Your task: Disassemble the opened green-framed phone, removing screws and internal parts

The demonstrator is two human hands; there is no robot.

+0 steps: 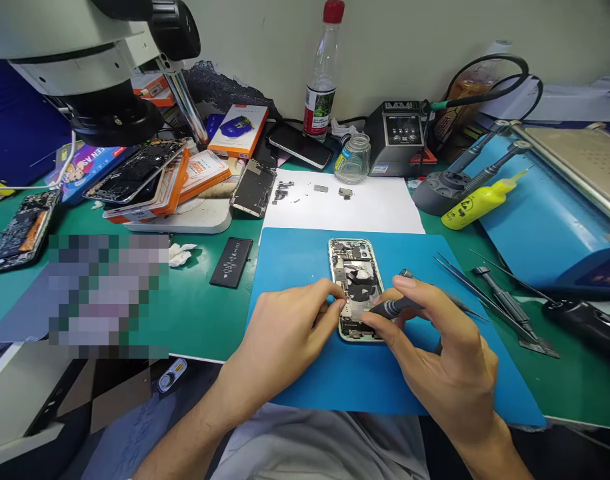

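Blue mat (289,267): right grip (449,347) loosely round screwdriver (392,308), left grip (289,330) pinched at phone (361,292)

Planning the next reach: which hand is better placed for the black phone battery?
Left, probably: the left hand is nearer the phone battery and shows no tool, while the right hand holds a dark-handled tool.
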